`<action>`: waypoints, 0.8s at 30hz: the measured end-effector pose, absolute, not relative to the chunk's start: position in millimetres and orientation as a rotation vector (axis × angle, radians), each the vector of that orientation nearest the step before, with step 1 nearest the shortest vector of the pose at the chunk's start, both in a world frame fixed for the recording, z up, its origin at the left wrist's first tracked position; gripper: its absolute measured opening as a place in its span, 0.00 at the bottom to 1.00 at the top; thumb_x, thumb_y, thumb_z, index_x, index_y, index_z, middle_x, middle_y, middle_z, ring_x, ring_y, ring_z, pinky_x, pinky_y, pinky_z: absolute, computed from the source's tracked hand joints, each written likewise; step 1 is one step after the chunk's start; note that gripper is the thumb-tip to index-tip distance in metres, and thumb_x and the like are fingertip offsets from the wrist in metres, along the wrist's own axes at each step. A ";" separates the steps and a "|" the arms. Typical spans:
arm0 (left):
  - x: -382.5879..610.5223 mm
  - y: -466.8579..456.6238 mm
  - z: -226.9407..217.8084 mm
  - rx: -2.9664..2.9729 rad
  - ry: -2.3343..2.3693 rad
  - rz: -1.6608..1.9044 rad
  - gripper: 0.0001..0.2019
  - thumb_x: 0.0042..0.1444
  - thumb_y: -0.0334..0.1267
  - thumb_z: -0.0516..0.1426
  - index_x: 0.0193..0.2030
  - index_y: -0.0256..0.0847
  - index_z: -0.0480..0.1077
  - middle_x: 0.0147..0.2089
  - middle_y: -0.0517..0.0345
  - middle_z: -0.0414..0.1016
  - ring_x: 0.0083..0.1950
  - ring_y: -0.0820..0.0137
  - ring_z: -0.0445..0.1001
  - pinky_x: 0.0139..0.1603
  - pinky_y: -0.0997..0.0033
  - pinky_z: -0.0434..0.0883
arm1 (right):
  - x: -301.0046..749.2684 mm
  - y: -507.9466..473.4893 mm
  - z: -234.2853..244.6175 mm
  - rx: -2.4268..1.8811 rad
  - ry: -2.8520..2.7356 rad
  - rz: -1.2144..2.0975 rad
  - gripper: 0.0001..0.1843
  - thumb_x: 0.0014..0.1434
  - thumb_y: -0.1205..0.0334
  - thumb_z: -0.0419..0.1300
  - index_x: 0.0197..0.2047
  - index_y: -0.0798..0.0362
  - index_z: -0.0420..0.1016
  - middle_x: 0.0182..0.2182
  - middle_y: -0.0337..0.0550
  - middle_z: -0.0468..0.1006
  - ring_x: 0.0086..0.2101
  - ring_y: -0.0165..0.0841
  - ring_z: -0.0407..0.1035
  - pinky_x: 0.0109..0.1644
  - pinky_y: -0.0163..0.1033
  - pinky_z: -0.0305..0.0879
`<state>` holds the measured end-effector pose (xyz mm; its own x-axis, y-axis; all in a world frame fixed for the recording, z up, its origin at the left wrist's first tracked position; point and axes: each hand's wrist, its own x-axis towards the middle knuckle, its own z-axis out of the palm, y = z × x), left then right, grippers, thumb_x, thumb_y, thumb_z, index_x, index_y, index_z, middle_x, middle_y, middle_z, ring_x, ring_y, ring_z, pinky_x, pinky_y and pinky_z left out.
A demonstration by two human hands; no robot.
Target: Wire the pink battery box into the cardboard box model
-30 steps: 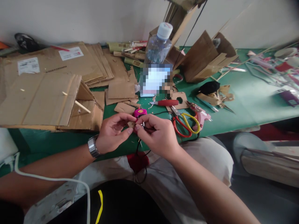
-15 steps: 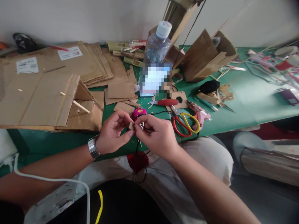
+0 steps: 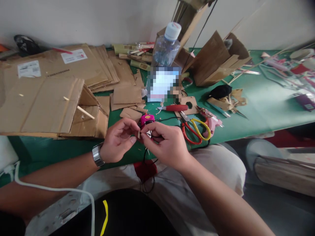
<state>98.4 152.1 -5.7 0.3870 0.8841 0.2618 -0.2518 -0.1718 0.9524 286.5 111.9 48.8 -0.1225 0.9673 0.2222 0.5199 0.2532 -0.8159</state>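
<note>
My left hand [image 3: 119, 139] and my right hand [image 3: 167, 141] meet fingertip to fingertip over the table's front edge. A small tan piece of cardboard [image 3: 138, 134], turned nearly edge-on, is at the left fingertips; the left thumb stands a little away from it. In a pinch of thumb and index finger, my right hand holds a thin black cord [image 3: 154, 135] against that piece. The exact contact is partly hidden by the fingers. Just behind the hands lies a pink tape measure [image 3: 147, 118], partly covered by them.
Right of my hands lie scissors [image 3: 197, 131], a red-handled knife [image 3: 176, 108] and a pink glue gun [image 3: 213, 123]. A cardboard box [image 3: 46, 105] with a wooden stick stands left. Behind are a plastic bottle [image 3: 166, 49] and a blurred screen [image 3: 162, 83]. A white cable [image 3: 61, 189] crosses my left forearm.
My left thumb has drawn back from the small cardboard piece. The piece has turned more edge-on, and my right fingertips have shifted slightly left.
</note>
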 end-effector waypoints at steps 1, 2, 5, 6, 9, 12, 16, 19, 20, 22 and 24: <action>98.4 151.8 -5.5 1.376 0.629 1.130 0.06 0.64 0.37 0.66 0.44 0.41 0.76 0.37 0.55 0.77 0.36 0.72 0.77 0.38 0.75 0.78 | 287.1 111.8 50.2 -1.371 -1.746 0.775 0.05 0.63 0.64 0.63 0.37 0.53 0.81 0.19 0.29 0.65 0.21 0.24 0.54 0.27 0.31 0.55; 98.6 151.6 -5.6 1.370 0.634 1.131 0.05 0.64 0.36 0.66 0.44 0.41 0.76 0.36 0.55 0.77 0.36 0.72 0.77 0.38 0.76 0.78 | 287.6 111.6 51.2 -1.369 -1.733 0.810 0.05 0.64 0.64 0.63 0.37 0.53 0.81 0.19 0.29 0.65 0.21 0.24 0.54 0.27 0.31 0.55; 100.2 151.5 -6.6 1.339 0.631 1.149 0.06 0.63 0.36 0.67 0.44 0.41 0.76 0.38 0.56 0.78 0.37 0.73 0.78 0.39 0.78 0.78 | 288.2 110.9 52.7 -1.350 -1.700 0.896 0.06 0.64 0.64 0.64 0.37 0.54 0.82 0.20 0.30 0.66 0.21 0.23 0.54 0.26 0.31 0.54; 100.7 151.8 -7.1 1.327 0.622 1.155 0.06 0.63 0.36 0.67 0.44 0.42 0.77 0.38 0.56 0.79 0.37 0.74 0.79 0.40 0.78 0.79 | 288.2 110.8 52.7 -1.342 -1.687 0.920 0.06 0.64 0.64 0.64 0.37 0.54 0.83 0.20 0.30 0.67 0.21 0.23 0.54 0.26 0.30 0.54; 102.1 152.7 -8.3 1.303 0.600 1.156 0.06 0.63 0.36 0.67 0.44 0.42 0.77 0.38 0.56 0.79 0.37 0.74 0.80 0.40 0.78 0.80 | 287.4 111.2 52.2 -1.339 -1.614 0.997 0.07 0.64 0.63 0.65 0.38 0.55 0.84 0.21 0.33 0.72 0.21 0.23 0.55 0.25 0.30 0.54; 103.1 153.1 -9.4 1.276 0.586 1.129 0.07 0.63 0.39 0.68 0.45 0.43 0.78 0.38 0.56 0.80 0.37 0.72 0.80 0.39 0.75 0.81 | 286.1 113.3 50.5 -1.330 -1.471 1.134 0.09 0.64 0.59 0.67 0.39 0.55 0.86 0.26 0.39 0.80 0.24 0.25 0.65 0.26 0.31 0.61; 103.7 153.6 -10.6 1.240 0.569 1.133 0.08 0.62 0.40 0.69 0.45 0.43 0.78 0.39 0.56 0.80 0.38 0.72 0.81 0.40 0.75 0.81 | 286.1 115.3 47.6 -1.258 -1.315 1.300 0.15 0.61 0.50 0.72 0.41 0.55 0.88 0.30 0.44 0.84 0.29 0.31 0.73 0.31 0.34 0.70; 102.9 154.9 -11.2 1.214 0.567 1.137 0.08 0.62 0.42 0.69 0.44 0.43 0.78 0.39 0.56 0.81 0.38 0.71 0.81 0.41 0.73 0.82 | 287.0 113.0 45.9 -1.226 -1.307 1.340 0.19 0.62 0.47 0.71 0.44 0.55 0.89 0.27 0.42 0.81 0.27 0.29 0.69 0.28 0.34 0.66; 102.4 155.4 -11.7 1.201 0.579 1.132 0.09 0.63 0.43 0.69 0.43 0.42 0.78 0.38 0.56 0.81 0.37 0.72 0.81 0.41 0.73 0.82 | 287.0 111.9 45.4 -1.221 -1.309 1.348 0.19 0.63 0.47 0.71 0.46 0.55 0.89 0.26 0.41 0.80 0.26 0.29 0.67 0.27 0.34 0.63; 101.6 156.4 -13.2 1.178 0.614 1.118 0.08 0.62 0.43 0.69 0.43 0.43 0.78 0.38 0.56 0.81 0.37 0.72 0.81 0.40 0.73 0.82 | 286.2 109.9 44.0 -1.232 -1.307 1.344 0.20 0.61 0.49 0.72 0.49 0.55 0.89 0.25 0.39 0.78 0.24 0.27 0.64 0.25 0.34 0.59; 101.5 157.2 -15.2 1.162 0.633 1.118 0.08 0.61 0.42 0.70 0.41 0.42 0.79 0.38 0.57 0.82 0.37 0.73 0.81 0.40 0.75 0.81 | 284.6 109.7 42.6 -1.260 -1.297 1.320 0.20 0.58 0.51 0.75 0.50 0.55 0.89 0.24 0.39 0.78 0.23 0.26 0.62 0.24 0.33 0.59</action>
<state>101.5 157.2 -15.2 0.3614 0.9215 0.1419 -0.3526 -0.0058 0.9358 284.6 109.7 42.6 -0.1067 0.9908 -0.0828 0.0649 -0.0761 -0.9950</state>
